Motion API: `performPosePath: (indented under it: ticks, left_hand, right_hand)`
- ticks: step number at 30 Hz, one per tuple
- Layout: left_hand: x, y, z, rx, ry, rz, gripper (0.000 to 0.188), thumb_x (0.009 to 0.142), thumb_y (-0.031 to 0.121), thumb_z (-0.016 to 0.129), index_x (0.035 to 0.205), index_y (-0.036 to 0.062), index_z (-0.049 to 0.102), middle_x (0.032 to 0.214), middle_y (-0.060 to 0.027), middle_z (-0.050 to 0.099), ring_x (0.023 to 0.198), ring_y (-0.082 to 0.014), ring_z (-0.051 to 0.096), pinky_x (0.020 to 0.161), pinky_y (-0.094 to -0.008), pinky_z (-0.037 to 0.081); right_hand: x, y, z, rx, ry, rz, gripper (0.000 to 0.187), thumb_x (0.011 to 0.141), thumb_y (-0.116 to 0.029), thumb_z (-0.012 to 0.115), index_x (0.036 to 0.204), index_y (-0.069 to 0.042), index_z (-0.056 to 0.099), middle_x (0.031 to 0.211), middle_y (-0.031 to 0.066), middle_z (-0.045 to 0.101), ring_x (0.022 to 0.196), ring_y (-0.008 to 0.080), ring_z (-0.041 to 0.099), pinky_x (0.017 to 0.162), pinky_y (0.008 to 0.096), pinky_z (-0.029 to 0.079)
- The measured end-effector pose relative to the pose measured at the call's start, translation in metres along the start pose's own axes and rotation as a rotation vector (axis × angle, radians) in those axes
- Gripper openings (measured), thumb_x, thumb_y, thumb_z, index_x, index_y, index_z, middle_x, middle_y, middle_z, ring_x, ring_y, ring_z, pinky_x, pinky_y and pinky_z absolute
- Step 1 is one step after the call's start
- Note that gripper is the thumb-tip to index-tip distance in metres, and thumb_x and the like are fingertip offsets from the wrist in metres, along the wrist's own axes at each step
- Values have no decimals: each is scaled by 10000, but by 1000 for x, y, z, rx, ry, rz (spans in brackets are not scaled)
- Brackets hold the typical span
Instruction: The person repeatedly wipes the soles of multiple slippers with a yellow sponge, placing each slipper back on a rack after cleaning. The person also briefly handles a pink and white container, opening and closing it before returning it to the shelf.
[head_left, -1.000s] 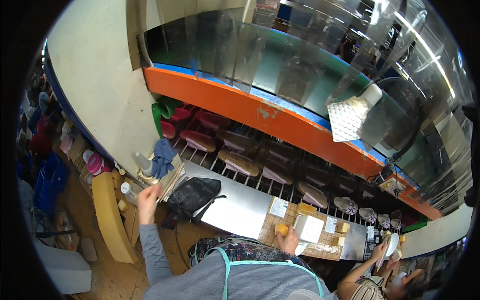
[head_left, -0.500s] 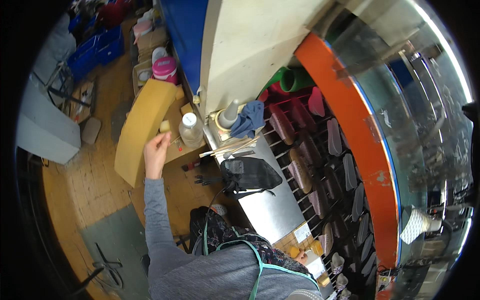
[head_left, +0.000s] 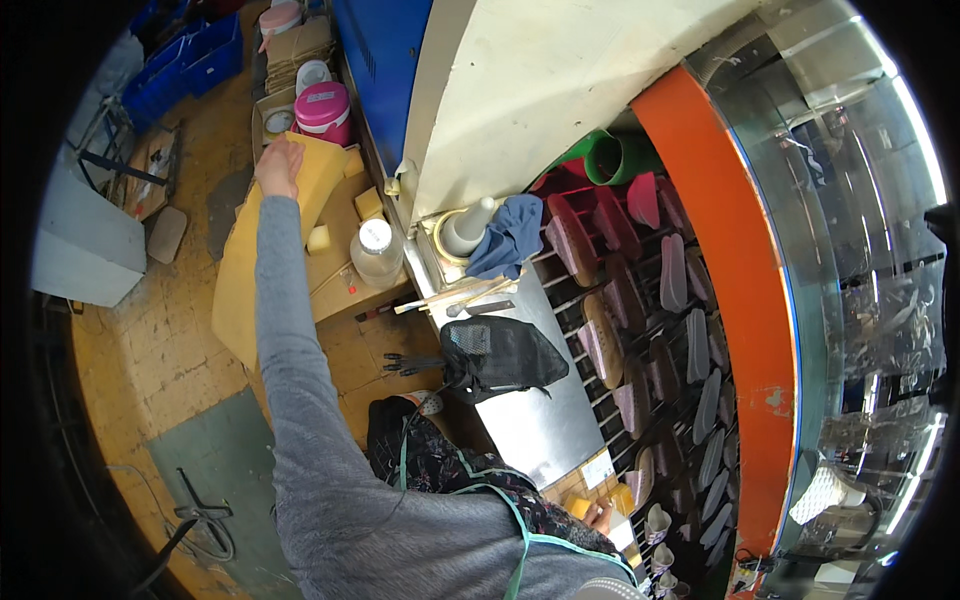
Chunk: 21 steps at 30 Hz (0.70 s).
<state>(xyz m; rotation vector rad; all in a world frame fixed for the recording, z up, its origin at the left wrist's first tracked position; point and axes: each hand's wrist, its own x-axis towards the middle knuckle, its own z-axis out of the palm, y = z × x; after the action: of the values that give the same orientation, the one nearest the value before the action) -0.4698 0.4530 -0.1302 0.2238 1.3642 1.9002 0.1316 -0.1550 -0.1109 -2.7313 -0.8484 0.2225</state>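
Note:
My left arm reaches far forward. My left hand (head_left: 280,167) is closed at the far end of a long, upright yellow foam sheet (head_left: 238,290), its fingers bent over the top edge. Down by my body at the right, my right hand (head_left: 600,517) is closed around a small yellow sponge block (head_left: 577,507); my apron and sleeve partly hide this hand. A second yellow block (head_left: 622,499) lies just beyond it, beside white paper.
A clear bottle with a white lid (head_left: 376,252) and small sponge pieces (head_left: 368,204) stand behind the foam sheet. A black mesh bag (head_left: 502,356) lies on the metal table (head_left: 530,430). Shoes (head_left: 598,340) fill the rack at right, beside an orange machine frame (head_left: 755,260).
My left hand has moved forward and left, from beside the foam sheet's right side to its far top edge. My right hand stays by the sponge blocks. The view has shifted slightly.

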Motion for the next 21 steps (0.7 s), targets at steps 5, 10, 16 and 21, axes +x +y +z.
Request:
performPosePath:
  ticks: [5, 10, 16, 21]
  left_hand:
    - [78, 20, -6, 229, -70, 195, 556, 835, 125, 693, 1347, -3, 518, 1201, -161, 632, 1047, -241, 641, 923, -313, 496]
    - [46, 23, -37, 1473, -710, 103, 1279, 564, 249, 888, 1561, 231, 88, 1538, -252, 261, 1394, -366, 336, 1111, -409, 340]
    - [-83, -5, -112, 1886, -283, -68, 1369, 568, 101, 840, 1484, 538, -78, 1605, -230, -60, 1445, -517, 78, 1053, -752, 203]
    - [-122, -39, -185, 1816, -85, 47, 1293, 622, 40, 796, 1512, 495, -25, 1578, -246, 131, 1357, -505, 294, 1023, -673, 333]
  right_hand:
    - [1, -5, -14, 2, -30, -89, 261, 875, -92, 627, 1135, -68, 615, 712, 96, 595, 610, 219, 568, 584, 359, 468]
    - [5, -24, -25, -39, -119, -108, 284, 866, -131, 651, 1140, -64, 623, 795, 110, 612, 698, 225, 587, 644, 372, 479]
    - [21, -53, -29, -75, -241, -168, 319, 854, -178, 681, 1146, -59, 633, 894, 128, 632, 803, 232, 610, 717, 387, 493]
    - [42, -67, -32, -78, -342, -201, 354, 844, -218, 706, 1152, -55, 640, 976, 142, 649, 891, 238, 629, 778, 399, 505]
